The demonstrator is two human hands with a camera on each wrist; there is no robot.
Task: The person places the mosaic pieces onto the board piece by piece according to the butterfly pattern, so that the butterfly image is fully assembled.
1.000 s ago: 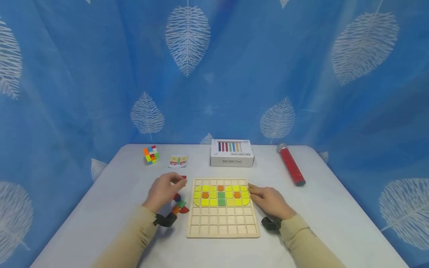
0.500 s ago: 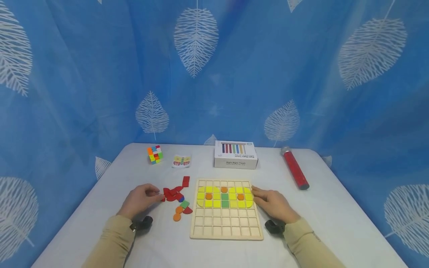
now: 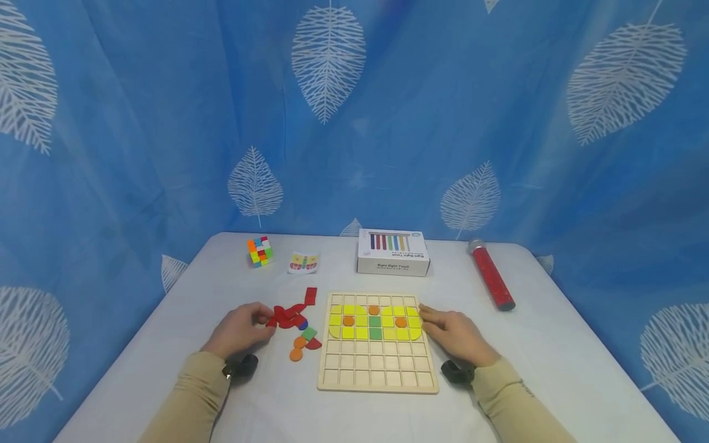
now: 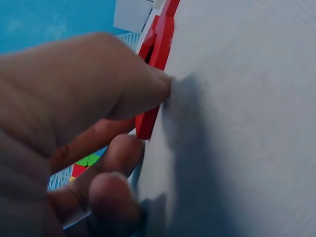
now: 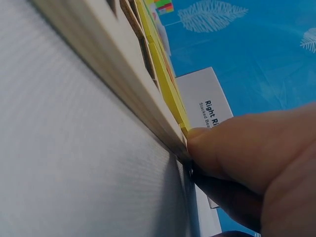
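Note:
My left hand [image 3: 239,330] is at the left of a loose pile of red tiles [image 3: 289,315]. Its thumb and forefinger pinch a red tile [image 4: 146,123] at the near end of that pile, seen edge-on in the left wrist view. To the right lies a wooden grid board [image 3: 378,380] with yellow, orange and green tiles set in its upper rows. The right hand [image 3: 456,335] rests against the board's right edge with fairly straight fingers, its thumb [image 5: 202,140] touching the rim beside a yellow tile [image 5: 168,89].
Orange discs [image 3: 297,352], a green square [image 3: 309,334] and a red rectangle [image 3: 311,296] lie left of the board. Farther back are a puzzle cube [image 3: 260,252], a pattern card [image 3: 303,263], a white box [image 3: 393,253] and a red microphone [image 3: 492,275].
The left hand has moved left and down from near the red rectangle to the red pile's left end, and stays there over the last half second. The right hand remains at the board's edge.

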